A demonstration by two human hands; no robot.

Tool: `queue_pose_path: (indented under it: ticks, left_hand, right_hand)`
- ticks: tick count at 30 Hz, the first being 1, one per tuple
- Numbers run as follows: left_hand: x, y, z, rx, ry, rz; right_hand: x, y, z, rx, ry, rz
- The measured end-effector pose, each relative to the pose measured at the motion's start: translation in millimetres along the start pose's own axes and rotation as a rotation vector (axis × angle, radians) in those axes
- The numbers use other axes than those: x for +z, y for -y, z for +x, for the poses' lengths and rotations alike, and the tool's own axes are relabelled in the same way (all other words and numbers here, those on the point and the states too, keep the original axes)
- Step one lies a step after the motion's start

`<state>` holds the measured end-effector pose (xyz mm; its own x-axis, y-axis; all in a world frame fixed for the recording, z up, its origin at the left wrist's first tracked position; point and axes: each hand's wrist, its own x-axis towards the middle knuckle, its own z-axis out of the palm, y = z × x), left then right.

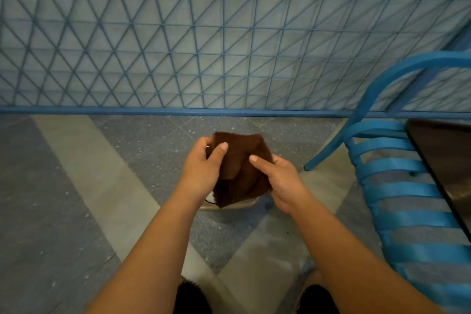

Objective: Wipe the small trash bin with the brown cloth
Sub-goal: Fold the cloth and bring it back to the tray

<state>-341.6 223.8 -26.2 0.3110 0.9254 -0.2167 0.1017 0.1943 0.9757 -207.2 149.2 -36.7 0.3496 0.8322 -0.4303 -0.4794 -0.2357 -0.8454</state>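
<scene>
A brown cloth (pixel 242 168) is held up in front of me, folded and bunched, between both hands. My left hand (pixel 201 168) grips its left edge with the thumb on top. My right hand (pixel 280 181) grips its right side, thumb pressed across the fabric. Below the cloth, on the floor, only the near rim of the small trash bin (pixel 244 204) shows; the cloth and my hands hide most of it.
A blue metal chair (pixel 397 186) with slatted seat stands at the right. A dark tabletop (pixel 448 160) juts in at the right edge. A blue wire-mesh fence (pixel 229 46) closes the far side. The floor is speckled tile in grey and blue.
</scene>
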Motion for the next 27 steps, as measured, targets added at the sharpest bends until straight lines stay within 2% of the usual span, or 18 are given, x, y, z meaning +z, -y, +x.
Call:
queue_pose_path:
  ticks: [4, 8, 11, 14, 16, 18, 21, 22, 23, 24, 26, 27]
  left_hand:
    - [-2, 4, 4, -0.087, -0.054, -0.065]
    - [2, 4, 3, -0.085, -0.081, -0.112]
    - [1, -2, 2, -0.056, -0.207, -0.137]
    - [3, -10, -2, 0.039, -0.322, -0.011]
    - [11, -15, -8, 0.098, -0.277, 0.065]
    - [23, -19, -20, 0.18, -0.132, 0.175]
    - [34, -18, -38, 0.415, 0.066, 0.705]
    - [36, -16, -42, 0.44, 0.105, 0.775]
    - [36, -16, -46, 0.418, 0.126, 0.725]
    - [36, -19, -50, 0.34, 0.112, 0.556]
    - [32, -22, -50, 0.125, -0.037, 0.149]
    - [28, -19, -45, 0.022, -0.13, 0.035]
  right_hand:
    - [-5, 3, 4, -0.032, -0.048, -0.011]
    - [-6, 7, 5, -0.06, -0.057, -0.092]
    - [-9, 12, 5, -0.087, -0.119, -0.134]
    - [-10, 17, 2, -0.089, -0.146, -0.162]
    - [-7, 15, 1, -0.055, -0.15, -0.149]
    - [-2, 13, 2, 0.017, -0.15, -0.04]
    - [0, 14, 1, 0.139, -0.07, 0.169]
    - [-2, 15, 0, 0.144, -0.041, 0.203]
    - [-5, 16, -2, 0.133, -0.028, 0.202]
    - [-7, 17, -4, 0.112, -0.029, 0.166]
    - [-11, 20, -8, 0.069, -0.05, 0.071]
    - [-12, 22, -10, 0.058, -0.059, 0.05]
